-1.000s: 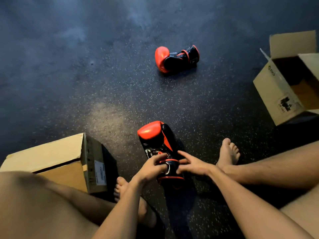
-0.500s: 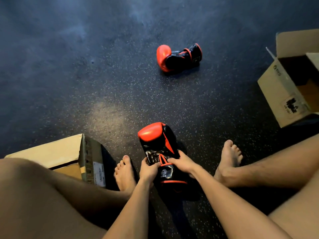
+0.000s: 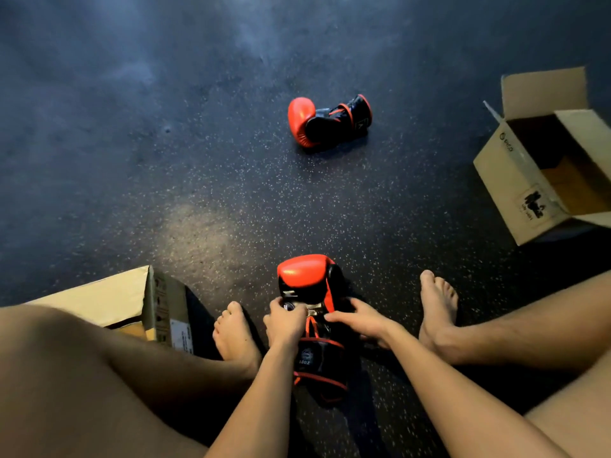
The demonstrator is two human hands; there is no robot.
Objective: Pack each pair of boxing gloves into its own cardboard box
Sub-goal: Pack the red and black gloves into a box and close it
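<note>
Both hands have crept from the cuff to the middle of the near boxing glove (image 3: 305, 276), which lies on the speckled floor (image 3: 198, 160) between them, left hand (image 3: 286, 325) curled over its left edge and right hand (image 3: 360, 320) clasping its right side.

You have one view, from the camera on your head. It faces forward and down at the floor (image 3: 165, 160), wide enough to bend the edges. Your left hand (image 3: 286, 323) and right hand (image 3: 362, 320), on the near gloves (image 3: 305, 272), sit close, low in the middle; the far gloves (image 3: 327, 122) lie well ahead. The right edge cuts the open box (image 3: 506, 180); your left knee (image 3: 49, 352) hides part of the other box (image 3: 99, 295).
</note>
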